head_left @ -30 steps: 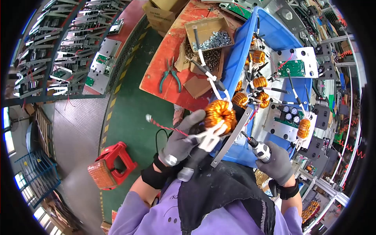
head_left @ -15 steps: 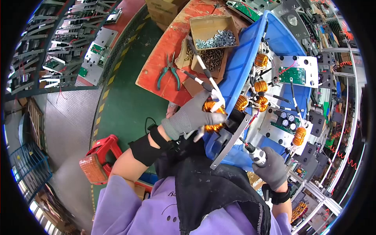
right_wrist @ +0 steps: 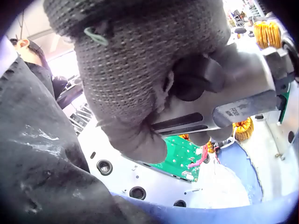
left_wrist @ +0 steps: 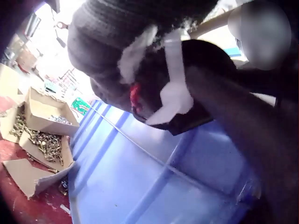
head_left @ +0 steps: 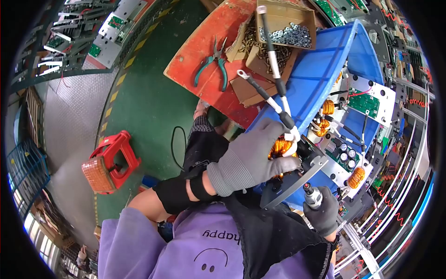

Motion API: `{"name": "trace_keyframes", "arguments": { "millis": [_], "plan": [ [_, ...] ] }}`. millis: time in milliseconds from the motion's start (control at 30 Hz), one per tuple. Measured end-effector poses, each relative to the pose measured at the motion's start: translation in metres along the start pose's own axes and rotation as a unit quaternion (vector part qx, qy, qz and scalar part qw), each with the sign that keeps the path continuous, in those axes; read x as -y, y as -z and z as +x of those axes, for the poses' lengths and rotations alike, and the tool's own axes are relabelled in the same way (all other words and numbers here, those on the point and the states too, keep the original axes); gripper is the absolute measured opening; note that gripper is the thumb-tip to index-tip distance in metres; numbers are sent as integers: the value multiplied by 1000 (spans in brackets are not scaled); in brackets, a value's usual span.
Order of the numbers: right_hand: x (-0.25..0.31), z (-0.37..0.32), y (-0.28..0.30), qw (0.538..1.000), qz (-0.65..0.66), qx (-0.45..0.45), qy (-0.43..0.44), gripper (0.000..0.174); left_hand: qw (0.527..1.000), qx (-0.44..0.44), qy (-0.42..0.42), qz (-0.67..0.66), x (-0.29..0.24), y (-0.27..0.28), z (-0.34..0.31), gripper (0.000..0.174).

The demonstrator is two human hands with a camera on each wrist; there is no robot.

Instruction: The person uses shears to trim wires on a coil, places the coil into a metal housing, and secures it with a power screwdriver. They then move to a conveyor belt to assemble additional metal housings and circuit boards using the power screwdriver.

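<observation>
In the head view my gloved left hand (head_left: 248, 156) grips a copper-wound toroidal coil (head_left: 280, 148), thumb and fingers around its sides. Two long leads with black and white sleeves (head_left: 274, 58) run up from the coil. Right beside it is a black part with a flat metal bar (head_left: 297, 181). My gloved right hand (head_left: 323, 214) holds a power screwdriver (head_left: 313, 197), bit upward, just below the bar. In the right wrist view its silver body (right_wrist: 224, 102) lies in my curled fingers. Dark glove fabric (left_wrist: 107, 42) hides most of the coil in the left wrist view.
A blue bin (head_left: 316, 69) holds more coils and circuit boards (head_left: 364, 100). On the red table (head_left: 186, 60) are green-handled pliers (head_left: 213, 65), a cardboard box of nuts (head_left: 290, 35) and brass-coloured screws (head_left: 274, 58). A red stool (head_left: 111, 162) stands on the floor at left.
My left hand has turned over the coil and carried it rightward, up against the black part with the bar. The right hand keeps the screwdriver, its bit now pointing more upward.
</observation>
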State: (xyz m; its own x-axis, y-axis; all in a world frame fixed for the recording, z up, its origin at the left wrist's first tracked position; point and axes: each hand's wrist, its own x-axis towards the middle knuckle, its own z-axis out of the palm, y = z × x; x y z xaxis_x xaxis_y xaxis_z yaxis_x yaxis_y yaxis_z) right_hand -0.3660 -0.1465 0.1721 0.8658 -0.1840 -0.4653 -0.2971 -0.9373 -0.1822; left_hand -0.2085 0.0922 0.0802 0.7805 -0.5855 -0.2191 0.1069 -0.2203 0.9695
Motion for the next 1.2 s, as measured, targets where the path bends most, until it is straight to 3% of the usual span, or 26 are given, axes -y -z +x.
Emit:
{"name": "trace_keyframes", "arguments": {
  "millis": [167, 267, 333, 433, 633, 767, 833, 1067, 1200],
  "plan": [
    [-4, -3, 0, 1000, -13, 8, 2, 34, 999, 0, -37, -10, 13, -4, -5, 68],
    [-4, -3, 2, 999, 1, 43, -15, 37, 997, -11, -12, -73, 14, -8, -10, 58],
    [-3, -2, 3, 999, -31, 18, 2, 39, 999, 12, -15, -26, 11, -4, -13, 70],
    [-3, -4, 7, 997, -71, 8, 6, 40, 1000, 2, -20, 10, 11, -6, -15, 71],
    [11, 1, 19, 993, -105, -34, 51, 32, 1000, 1, -6, 3, 4, -7, -17, 71],
    [12, 1, 19, 991, -117, -41, 50, 33, 1000, 21, 19, 13, -3, -3, -20, 71],
    [11, 1, 17, 993, -103, -45, 25, 40, 1000, -12, 7, 4, 1, -7, -21, 68],
    [13, 3, 24, 992, -116, -35, 18, 34, 1000, 1, 7, -8, 3, -6, -22, 68],
    [9, 6, 17, 990, -115, -75, 36, 39, 997, 22, -18, 67, 1, 8, -21, 63]
  ]
}}
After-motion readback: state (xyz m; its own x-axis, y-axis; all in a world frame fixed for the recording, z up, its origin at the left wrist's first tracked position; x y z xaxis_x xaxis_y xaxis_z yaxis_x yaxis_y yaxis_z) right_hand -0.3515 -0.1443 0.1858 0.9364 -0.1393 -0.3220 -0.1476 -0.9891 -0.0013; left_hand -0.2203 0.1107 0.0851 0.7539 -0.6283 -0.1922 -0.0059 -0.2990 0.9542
